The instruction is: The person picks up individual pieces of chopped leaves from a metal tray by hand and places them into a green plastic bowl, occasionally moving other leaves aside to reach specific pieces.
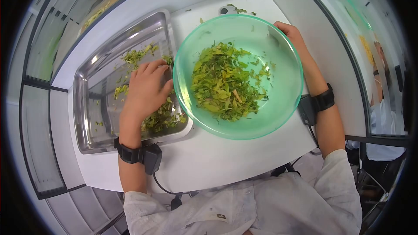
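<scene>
A translucent green bowl (278, 100) holds a heap of chopped green and yellow leaves (224, 82). My right hand (291, 34) grips its far right rim, the fingers partly hidden behind it. To the left, a shallow metal tray (89, 117) has more leaf pieces (162, 119) scattered along its right side. Over these leaves, my left hand (148, 89) is palm down, fingers a little bent and thumb apart, close to the bowl's left rim. Nothing shows in its fingers, though its underside is hidden. The bowl's left edge overlaps the tray's right edge.
Both things are on a white table (209, 165) with low side panels. Near the back edge is a round hole (227, 10), with stray leaf bits (239, 10) beside it. Each forearm wears a black strap with a box, and a cable (163, 187) trails from the left one.
</scene>
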`<state>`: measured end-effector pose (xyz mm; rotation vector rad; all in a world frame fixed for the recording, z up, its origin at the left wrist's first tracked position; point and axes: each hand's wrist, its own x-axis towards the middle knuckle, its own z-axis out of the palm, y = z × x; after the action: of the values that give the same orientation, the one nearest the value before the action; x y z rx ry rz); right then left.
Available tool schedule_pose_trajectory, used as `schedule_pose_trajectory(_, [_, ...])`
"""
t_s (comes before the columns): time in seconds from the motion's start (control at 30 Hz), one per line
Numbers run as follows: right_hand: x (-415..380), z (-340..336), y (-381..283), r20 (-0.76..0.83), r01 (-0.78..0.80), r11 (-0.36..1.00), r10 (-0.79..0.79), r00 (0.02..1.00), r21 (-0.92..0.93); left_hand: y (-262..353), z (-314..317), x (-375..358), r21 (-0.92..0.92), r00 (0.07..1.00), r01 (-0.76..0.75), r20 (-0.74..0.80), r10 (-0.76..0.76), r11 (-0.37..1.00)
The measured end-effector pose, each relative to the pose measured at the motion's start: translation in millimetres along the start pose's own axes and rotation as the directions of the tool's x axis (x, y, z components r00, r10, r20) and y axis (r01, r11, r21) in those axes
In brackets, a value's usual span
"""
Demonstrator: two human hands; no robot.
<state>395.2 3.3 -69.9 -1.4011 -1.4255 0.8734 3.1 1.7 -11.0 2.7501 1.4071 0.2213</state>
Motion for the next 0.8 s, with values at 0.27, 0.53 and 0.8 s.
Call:
schedule_pose_trajectory(0.27, [0.7, 0.3, 0.7, 0.000, -0.027, 1.000, 0.027, 1.000, 0.004, -6.9, 4.9, 3.2, -0.042, 0.985, 0.067, -0.155, -0.073, 0.997])
schedule_pose_trajectory(0.53, [2.3, -0.5, 3.7, 0.002, -0.001, 1.000, 0.001, 1.000, 0.005, -1.0, -6.1, 5.8, -0.088, 1.000, 0.018, -0.020, -0.019, 0.996])
schedule_pose_trajectory(0.8, [-0.4, 1.2, -5.8, -0.025, -0.030, 0.999, 0.029, 0.999, -0.045, 1.9, -4.1, 7.8, -0.534, 0.961, 0.105, -0.163, -0.224, 0.839])
